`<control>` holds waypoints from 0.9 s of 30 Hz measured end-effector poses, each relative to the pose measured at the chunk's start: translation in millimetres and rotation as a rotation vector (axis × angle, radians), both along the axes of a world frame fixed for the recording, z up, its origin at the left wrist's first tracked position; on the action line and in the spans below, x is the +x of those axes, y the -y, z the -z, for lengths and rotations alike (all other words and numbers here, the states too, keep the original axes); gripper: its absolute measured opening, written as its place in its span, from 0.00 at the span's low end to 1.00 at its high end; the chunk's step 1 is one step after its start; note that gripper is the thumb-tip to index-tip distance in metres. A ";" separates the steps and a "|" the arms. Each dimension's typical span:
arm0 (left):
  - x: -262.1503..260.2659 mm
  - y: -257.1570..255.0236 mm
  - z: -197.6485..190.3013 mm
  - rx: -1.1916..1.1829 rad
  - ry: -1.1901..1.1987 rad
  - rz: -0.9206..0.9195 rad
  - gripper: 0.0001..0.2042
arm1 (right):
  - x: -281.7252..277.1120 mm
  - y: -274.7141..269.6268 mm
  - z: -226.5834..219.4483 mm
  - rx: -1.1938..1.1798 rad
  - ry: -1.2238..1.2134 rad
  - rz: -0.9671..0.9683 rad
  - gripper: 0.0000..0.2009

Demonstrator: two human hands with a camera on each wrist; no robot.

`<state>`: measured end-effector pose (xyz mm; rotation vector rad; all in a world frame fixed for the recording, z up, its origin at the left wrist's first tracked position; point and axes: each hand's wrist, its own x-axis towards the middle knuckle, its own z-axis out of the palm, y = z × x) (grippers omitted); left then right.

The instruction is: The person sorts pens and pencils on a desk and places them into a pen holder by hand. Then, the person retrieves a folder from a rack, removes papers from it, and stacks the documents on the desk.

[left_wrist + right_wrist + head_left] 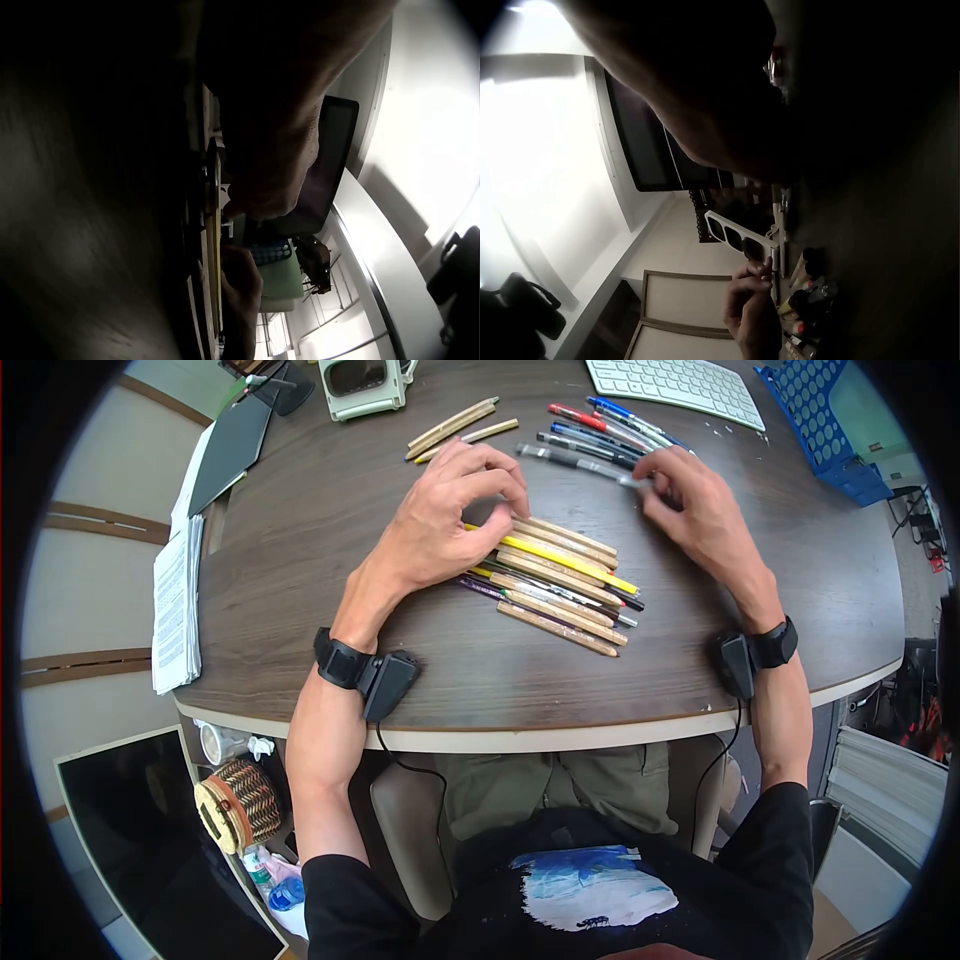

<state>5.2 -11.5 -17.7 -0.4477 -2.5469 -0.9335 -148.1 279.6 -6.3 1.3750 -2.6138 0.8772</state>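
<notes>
My right hand (695, 500) pinches one end of a clear-barrelled pen with a dark grip (575, 462), which is blurred. Just beyond it lies a group of pens, among them a red pen (578, 416) and a blue pen (620, 412). My left hand (450, 510) is over the left ends of a row of pencils, with its fingers loosely bent and the thumb close to the index fingertip. Several bare-wood pencils (560, 626) and a yellow pencil (570, 560) make up the row. More wooden pencils (455, 426) lie beyond the left hand.
A white keyboard (680, 388) and a blue perforated basket (815, 435) stand at the back right. At the back left is a pale device (362, 388) with a dark window. Stacked papers (178, 605) lie along the table's left edge.
</notes>
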 end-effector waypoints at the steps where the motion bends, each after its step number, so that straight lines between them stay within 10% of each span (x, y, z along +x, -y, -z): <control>1: 0.3 0.1 -0.4 -0.013 0.010 0.046 0.06 | -0.4 0.1 -0.3 0.002 0.001 -0.002 0.09; 27: 2.5 -1.1 2.2 0.014 0.213 0.046 0.07 | 18.9 12.2 1.2 0.008 0.115 -0.244 0.09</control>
